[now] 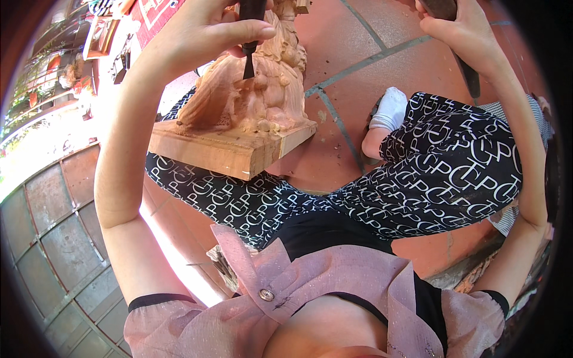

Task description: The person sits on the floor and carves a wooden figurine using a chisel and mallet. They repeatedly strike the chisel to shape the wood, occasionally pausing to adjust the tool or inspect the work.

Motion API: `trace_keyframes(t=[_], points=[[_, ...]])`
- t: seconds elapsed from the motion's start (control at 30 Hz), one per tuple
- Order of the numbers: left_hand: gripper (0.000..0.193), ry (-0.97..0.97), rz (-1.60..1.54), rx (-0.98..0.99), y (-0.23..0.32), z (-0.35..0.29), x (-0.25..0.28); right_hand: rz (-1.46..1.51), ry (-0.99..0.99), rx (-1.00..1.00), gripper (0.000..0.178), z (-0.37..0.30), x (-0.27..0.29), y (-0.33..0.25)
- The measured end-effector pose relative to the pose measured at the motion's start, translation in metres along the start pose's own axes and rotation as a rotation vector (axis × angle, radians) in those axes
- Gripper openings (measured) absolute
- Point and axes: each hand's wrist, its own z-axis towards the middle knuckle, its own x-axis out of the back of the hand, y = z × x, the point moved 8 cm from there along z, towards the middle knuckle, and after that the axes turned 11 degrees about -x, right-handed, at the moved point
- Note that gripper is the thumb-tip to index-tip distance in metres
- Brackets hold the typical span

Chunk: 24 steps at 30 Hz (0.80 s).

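Note:
My left hand (200,33) is closed round the dark handle of a carving chisel (249,67), thumb lying across it. The chisel points downward, its flat blade tip at the surface of a pale wood carving (268,89). Rounded, figure-like shapes and grooved folds cover the carving, which rises from a thick square wooden base (209,150). Up at the right, my right hand (462,30) grips a long dark club-like stick (469,76), held apart from the carving. Its upper end is cut off by the picture's edge, so its full shape is hidden.
My legs in patterned black trousers (441,161) spread on both sides, one white-socked foot (391,107) on the red tiled floor (352,65). The base overhangs my left leg. A metal-framed panel (65,238) stands at left. Wood pieces (477,271) lie beside me at right.

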Motion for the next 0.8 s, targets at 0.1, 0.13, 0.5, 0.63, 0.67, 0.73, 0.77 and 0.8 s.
trace_keyframes(t=[0.1,0.13,0.5,0.63,0.67,0.73,0.77,0.8], points=[[0.050,-0.011,0.176,-0.125,0.017,0.005,-0.004,0.021,0.033,0.112,0.058,-0.001,0.002,0.013],[0.051,-0.030,0.251,-0.190,0.015,0.007,-0.004,0.003,0.047,0.133,0.058,-0.005,0.001,0.009],[0.057,-0.097,0.399,-0.150,0.033,0.013,-0.020,-0.300,0.141,0.258,0.045,-0.013,-0.003,0.008],[0.053,0.002,0.481,-0.229,0.055,-0.001,-0.030,-0.379,0.100,0.263,0.045,-0.012,-0.011,0.005],[0.052,0.004,0.471,-0.244,0.053,-0.003,-0.028,-0.395,0.063,0.255,0.045,-0.013,-0.014,0.004],[0.048,-0.024,0.344,-0.284,0.036,-0.003,-0.017,-0.409,0.069,0.317,0.045,-0.017,-0.011,0.002],[0.046,-0.054,0.221,-0.293,0.027,-0.002,-0.014,-0.371,0.073,0.268,0.044,-0.016,-0.009,0.000],[0.041,0.112,-0.048,-0.142,0.015,-0.009,-0.003,-0.332,0.076,0.220,0.043,-0.018,-0.006,-0.012]])
